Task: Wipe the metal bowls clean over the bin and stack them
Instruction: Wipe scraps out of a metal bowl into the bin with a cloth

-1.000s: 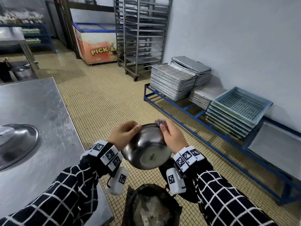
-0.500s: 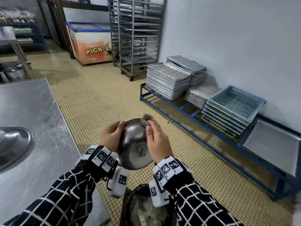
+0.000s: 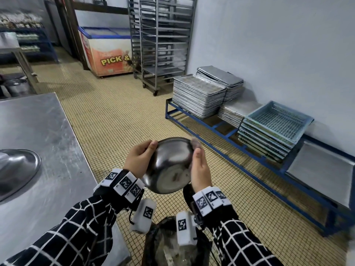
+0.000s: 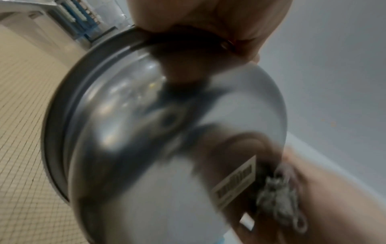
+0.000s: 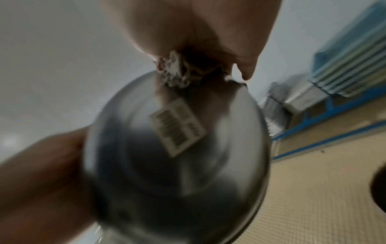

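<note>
A metal bowl point(image 3: 169, 166) hangs tilted above the black-lined bin point(image 3: 172, 244), its base with a barcode sticker point(image 5: 177, 128) turned toward me. My left hand point(image 3: 140, 160) grips the bowl's left rim, thumb on the outside. My right hand point(image 3: 199, 167) holds a crumpled grey cloth point(image 5: 175, 72) against the bowl's right rim; the cloth point(image 4: 277, 198) also shows beside the sticker in the left wrist view. The inside of the bowl point(image 4: 167, 132) is hidden. A larger metal bowl point(image 3: 15, 169) lies upside down on the steel table at the left.
The steel table point(image 3: 44, 131) fills the left side. A low blue rack point(image 3: 221, 131) along the right wall carries stacked baking trays point(image 3: 197, 96) and blue crates point(image 3: 276, 127). A tall trolley rack point(image 3: 159, 39) and a chest freezer point(image 3: 107, 52) stand behind on the tiled floor.
The bowl has been turned between my hands and the right hand with the cloth has shifted along the rim, from near the top to the right edge. The view swayed a little.
</note>
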Available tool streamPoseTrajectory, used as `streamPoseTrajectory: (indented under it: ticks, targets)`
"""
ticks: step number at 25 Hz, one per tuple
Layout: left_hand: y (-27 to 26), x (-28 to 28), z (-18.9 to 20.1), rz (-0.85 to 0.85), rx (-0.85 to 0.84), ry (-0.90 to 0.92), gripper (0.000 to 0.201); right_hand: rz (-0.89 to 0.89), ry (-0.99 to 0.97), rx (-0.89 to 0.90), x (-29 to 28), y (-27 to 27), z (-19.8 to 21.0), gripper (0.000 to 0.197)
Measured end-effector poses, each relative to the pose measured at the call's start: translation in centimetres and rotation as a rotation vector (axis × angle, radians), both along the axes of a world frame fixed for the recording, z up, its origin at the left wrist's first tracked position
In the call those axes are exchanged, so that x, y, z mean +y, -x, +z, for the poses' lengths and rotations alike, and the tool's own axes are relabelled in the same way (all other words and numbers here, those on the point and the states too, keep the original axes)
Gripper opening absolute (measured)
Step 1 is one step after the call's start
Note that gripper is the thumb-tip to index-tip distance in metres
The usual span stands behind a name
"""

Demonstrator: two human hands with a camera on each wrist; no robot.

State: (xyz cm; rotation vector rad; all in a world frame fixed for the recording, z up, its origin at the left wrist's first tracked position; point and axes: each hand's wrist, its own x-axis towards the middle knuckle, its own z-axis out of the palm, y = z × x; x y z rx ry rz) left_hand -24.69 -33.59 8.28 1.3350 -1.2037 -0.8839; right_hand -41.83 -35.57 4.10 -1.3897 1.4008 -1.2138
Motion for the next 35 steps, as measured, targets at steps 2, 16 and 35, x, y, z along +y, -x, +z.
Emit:
streamPoseTrajectory:
  ticks: [2,16,35]
  targets:
    - [-0.3,-0.1,0.1,0.032,0.13,-0.021,0.025,-0.024,-0.176,-0.39,-0.4,1.0,-1.1,0.035]
    - [-0.9,0.1,0.4,-0.229,-0.377,-0.083,0.016,0.337,0.268,0.64,-2.6,2.0,5.1,0.028]
    - [-1.9,1.0,0.2,0.056,-0.073,-0.077,0.023,0.119,0.291,0.386,3.2,-2.7,0.9,0.055]
